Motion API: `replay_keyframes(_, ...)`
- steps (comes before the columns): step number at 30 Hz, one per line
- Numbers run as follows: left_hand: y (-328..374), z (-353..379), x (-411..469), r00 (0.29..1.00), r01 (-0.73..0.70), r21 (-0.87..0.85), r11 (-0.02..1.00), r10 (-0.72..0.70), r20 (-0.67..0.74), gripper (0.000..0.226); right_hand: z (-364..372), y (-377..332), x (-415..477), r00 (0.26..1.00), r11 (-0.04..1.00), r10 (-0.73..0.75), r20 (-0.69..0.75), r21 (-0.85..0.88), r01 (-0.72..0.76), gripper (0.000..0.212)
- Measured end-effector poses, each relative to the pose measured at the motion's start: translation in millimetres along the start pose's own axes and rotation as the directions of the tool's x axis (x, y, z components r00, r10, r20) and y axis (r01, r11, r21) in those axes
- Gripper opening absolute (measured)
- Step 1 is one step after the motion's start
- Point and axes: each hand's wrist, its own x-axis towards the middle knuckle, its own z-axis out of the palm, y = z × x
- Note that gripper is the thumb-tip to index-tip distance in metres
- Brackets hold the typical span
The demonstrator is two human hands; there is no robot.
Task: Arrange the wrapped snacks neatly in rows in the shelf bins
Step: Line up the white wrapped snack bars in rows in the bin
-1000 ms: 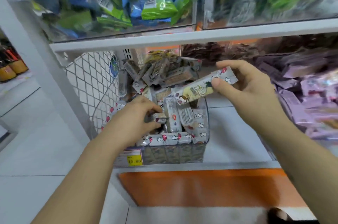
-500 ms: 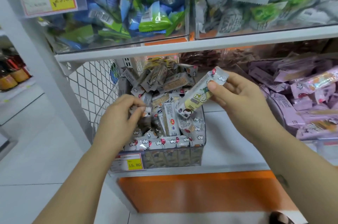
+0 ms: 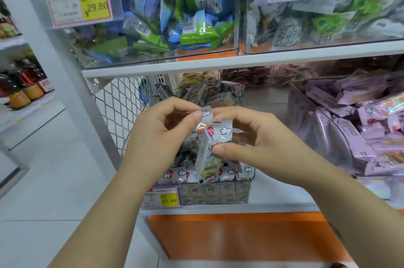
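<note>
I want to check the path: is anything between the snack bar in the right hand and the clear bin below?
No barrier shows. The snack bar, pinched in the right hand, hangs directly above the open clear bin; only loose bars piled inside lie beneath it.

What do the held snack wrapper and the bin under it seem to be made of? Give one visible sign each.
Snack wrapper: probably thin plastic film, glossy; it crinkles and catches glints. Bin: likely hard clear plastic, smooth; packed snacks show through its front wall.
</note>
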Motion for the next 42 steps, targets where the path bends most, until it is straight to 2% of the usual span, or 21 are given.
replay_keyframes(2,0,-2,2,0.999,0.025,-0.066,0.998,-0.023,0.033,0.011,-1,0,-2,1.0,0.996,0.011,0.003,0.092,-0.011,0.031)
replay_keyframes(5,-3,-5,2,0.995,0.056,-0.14,0.989,-0.044,0.086,0.015,-3,2,-3,1.0,0.986,0.018,-0.016,0.168,-0.016,0.029)
replay_keyframes(7,-5,-7,2,0.992,0.084,-0.171,0.982,-0.067,0.104,0.021,-7,7,0,0.996,0.981,-0.004,-0.093,0.193,0.022,0.03)
replay_keyframes(9,-12,-8,2,0.989,0.114,-0.089,0.99,-0.104,0.103,0.023,-13,14,3,0.978,0.958,-0.012,-0.207,0.277,0.071,0.025)
replay_keyframes(11,-24,-11,5,0.974,0.154,0.125,0.98,-0.171,0.146,0.02,-22,20,6,0.948,0.91,0.021,-0.317,0.399,0.113,0.023)
replay_keyframes(13,-36,-12,10,0.913,0.19,0.314,0.93,-0.285,0.291,0.016,-30,24,7,0.913,0.871,0.061,-0.404,0.468,0.149,0.031)
replay_keyframes(16,-53,-8,23,0.761,0.16,0.548,0.821,-0.456,0.461,0.008,-36,32,7,0.859,0.852,0.096,-0.502,0.488,0.19,0.017)
replay_keyframes(18,-60,-5,33,0.668,0.075,0.71,0.701,-0.564,0.486,0.008,-36,37,7,0.839,0.858,0.114,-0.532,0.479,0.187,0.019)
replay_keyframes(20,-62,-1,41,0.586,0.002,0.819,0.574,-0.664,0.464,0.02,-36,41,7,0.837,0.869,0.116,-0.535,0.462,0.175,0.023)
replay_keyframes(23,-58,8,46,0.531,-0.103,0.897,0.429,-0.739,0.415,0.032,-36,44,7,0.842,0.875,0.113,-0.527,0.454,0.167,0.021)
replay_keyframes(25,-58,14,46,0.516,-0.101,0.901,0.421,-0.752,0.409,0.035,-36,46,7,0.848,0.874,0.114,-0.518,0.458,0.163,0.021)
replay_keyframes(27,-60,16,44,0.509,-0.062,0.893,0.445,-0.756,0.412,0.028,-37,48,7,0.849,0.873,0.123,-0.513,0.463,0.153,0.021)
replay_keyframes(30,-61,14,43,0.556,0.034,0.862,0.505,-0.726,0.403,0.016,-37,49,8,0.849,0.875,0.14,-0.509,0.466,0.135,0.021)
replay_keyframes(35,-50,-2,47,0.796,0.204,0.739,0.643,-0.548,0.258,0.018,-37,48,8,0.852,0.871,0.136,-0.506,0.471,0.141,0.02)
replay_keyframes(37,-42,-8,45,0.871,0.183,0.703,0.687,-0.445,0.207,0.015,-37,47,8,0.85,0.869,0.139,-0.508,0.475,0.141,0.02)
replay_keyframes(39,-36,-12,40,0.925,0.105,0.687,0.719,-0.324,0.198,0.013,-37,47,8,0.85,0.868,0.14,-0.507,0.477,0.141,0.021)
replay_keyframes(42,-29,-17,29,0.96,0.043,0.623,0.781,-0.205,0.192,0.016,-35,47,8,0.856,0.873,0.14,-0.498,0.47,0.131,0.022)
